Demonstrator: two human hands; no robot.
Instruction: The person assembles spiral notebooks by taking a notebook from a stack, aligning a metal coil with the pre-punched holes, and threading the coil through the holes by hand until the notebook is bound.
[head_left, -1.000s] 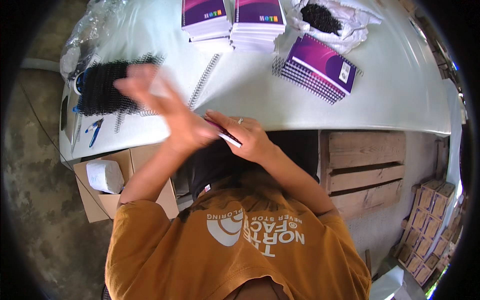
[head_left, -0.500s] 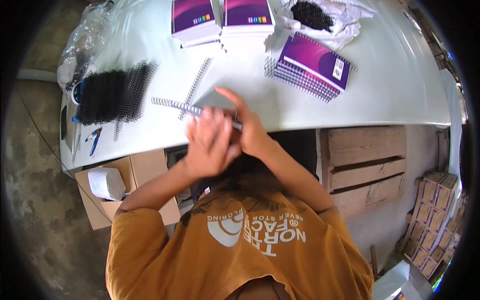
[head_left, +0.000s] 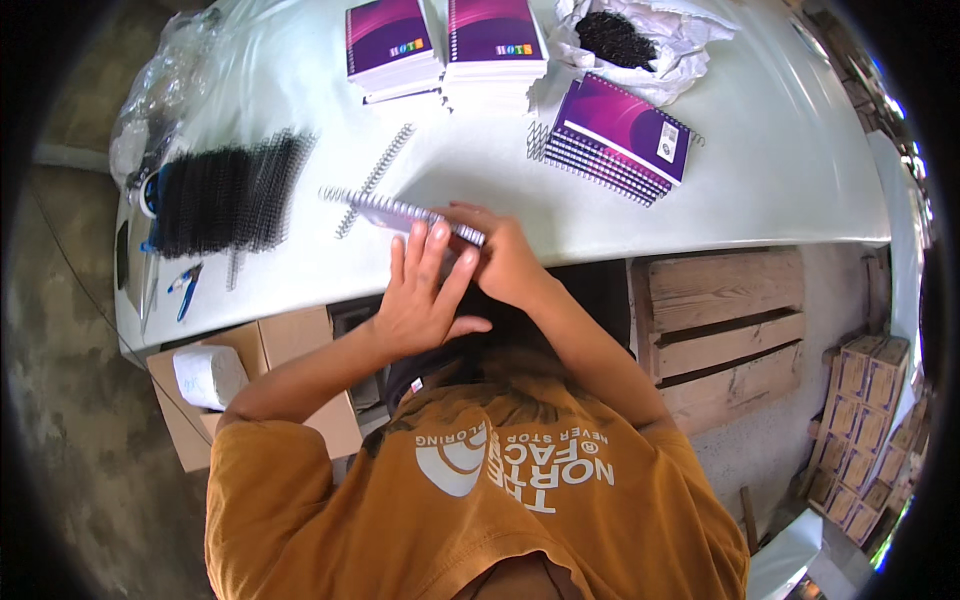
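Observation:
My right hand (head_left: pixel 512 262) grips a spiral notebook (head_left: pixel 400 212), seen nearly edge-on and tilted above the front of the table. A wire coil (head_left: pixel 332 194) runs along the notebook's edge, and its free end sticks out to the left. My left hand (head_left: pixel 425 295) has its fingers spread, the tips at the coiled edge near my right hand. Behind the notebook, a loose coil (head_left: pixel 385 160) lies slantwise on the table. The notebook's cover and most of my right fingers are hidden.
A row of black coils (head_left: pixel 225 195) lies left, with blue-handled pliers (head_left: pixel 188 285) in front. Two stacks of purple notebooks (head_left: pixel 490 35) stand at the back. Coil-bound notebooks (head_left: pixel 625 135) sit right, near a white bag (head_left: pixel 685 60) of black pieces. Below left is a cardboard box (head_left: pixel 300 350).
My left hand has opened its fingers and dropped slightly away from the coil. The notebook has turned so that more of its coiled edge shows; my right index finger has lowered.

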